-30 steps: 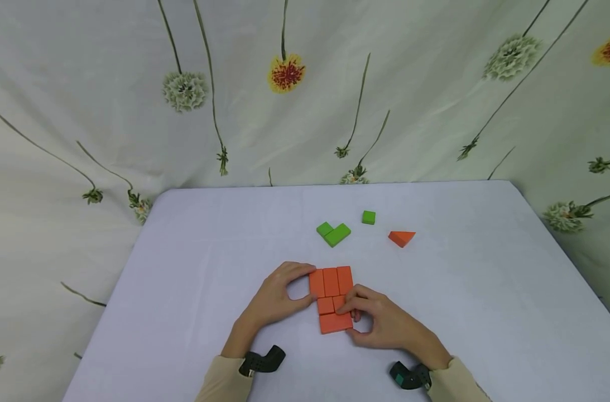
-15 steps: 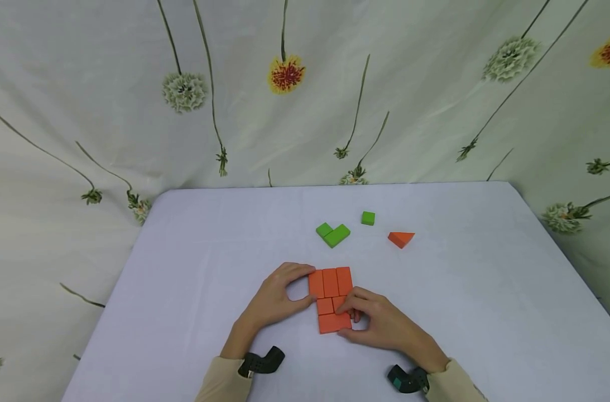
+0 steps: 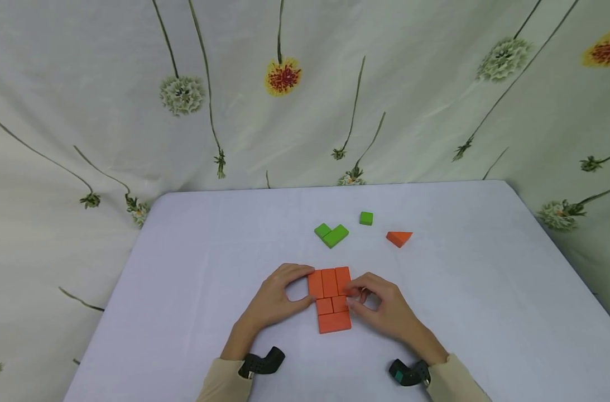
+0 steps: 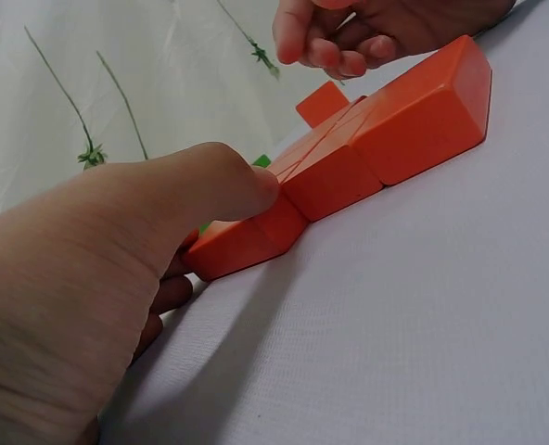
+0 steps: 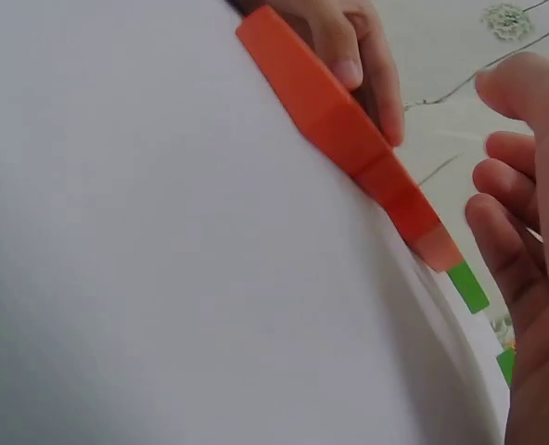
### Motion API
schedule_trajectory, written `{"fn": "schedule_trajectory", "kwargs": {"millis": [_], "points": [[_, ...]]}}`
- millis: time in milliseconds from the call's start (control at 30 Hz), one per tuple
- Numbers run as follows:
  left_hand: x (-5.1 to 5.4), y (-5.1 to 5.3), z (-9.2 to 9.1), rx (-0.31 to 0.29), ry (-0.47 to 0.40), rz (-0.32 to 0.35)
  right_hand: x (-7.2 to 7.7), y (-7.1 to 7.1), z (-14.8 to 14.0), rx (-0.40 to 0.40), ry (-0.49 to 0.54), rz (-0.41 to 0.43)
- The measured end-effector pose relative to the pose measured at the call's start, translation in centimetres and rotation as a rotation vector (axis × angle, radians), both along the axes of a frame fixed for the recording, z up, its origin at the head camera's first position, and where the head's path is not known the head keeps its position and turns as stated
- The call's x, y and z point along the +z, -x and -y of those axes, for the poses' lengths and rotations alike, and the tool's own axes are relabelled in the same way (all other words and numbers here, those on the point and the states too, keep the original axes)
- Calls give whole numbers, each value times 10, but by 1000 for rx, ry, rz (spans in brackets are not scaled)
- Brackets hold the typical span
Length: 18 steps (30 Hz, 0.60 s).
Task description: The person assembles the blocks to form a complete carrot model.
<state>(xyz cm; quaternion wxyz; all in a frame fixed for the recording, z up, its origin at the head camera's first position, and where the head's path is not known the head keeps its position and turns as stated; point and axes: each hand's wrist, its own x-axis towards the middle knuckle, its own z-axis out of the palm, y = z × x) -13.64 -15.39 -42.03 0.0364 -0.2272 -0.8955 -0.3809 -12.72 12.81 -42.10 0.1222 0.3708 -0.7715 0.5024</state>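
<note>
Several flat orange blocks are pressed together: a top row of three upright rectangles, two smaller pieces in the middle, and a wide block [image 3: 334,322] at the bottom. My left hand [image 3: 273,297] holds the top-left orange block [image 3: 316,285], its thumb at the near side and a finger at the far corner. In the left wrist view the thumb [image 4: 242,184] presses on the block's edge. At the right edge of the group hovers my right hand [image 3: 385,306]. Its fingers [image 5: 516,176] are loosely bent, with nothing between them and apart from the blocks in the right wrist view.
Behind the group lie two green blocks [image 3: 336,236] touching in an L shape. A small green cube [image 3: 366,218] and an orange triangular block [image 3: 399,239] lie farther right. A white cloth covers the table [image 3: 209,251]; a flowered curtain [image 3: 425,84] hangs behind.
My right hand has let go of the lower right side of the group and moved slightly up and away. The left hand keeps its hold, and the blocks stay put.
</note>
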Motion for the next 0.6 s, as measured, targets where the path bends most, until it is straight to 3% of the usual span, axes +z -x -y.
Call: {"fn": "schedule_trajectory", "kwargs": {"millis": [100, 333, 500, 600], "points": [[1, 0, 0, -2, 3, 6, 3, 4, -5, -90, -5, 12], [1, 1, 0, -7, 4, 9, 8, 21, -25, -398, 28, -11], [1, 1, 0, -11, 5, 10, 4, 37, -40, -585, 43, -51], [0, 2, 0, -14, -1, 7, 0, 47, -48, -658, 22, -49]]}}
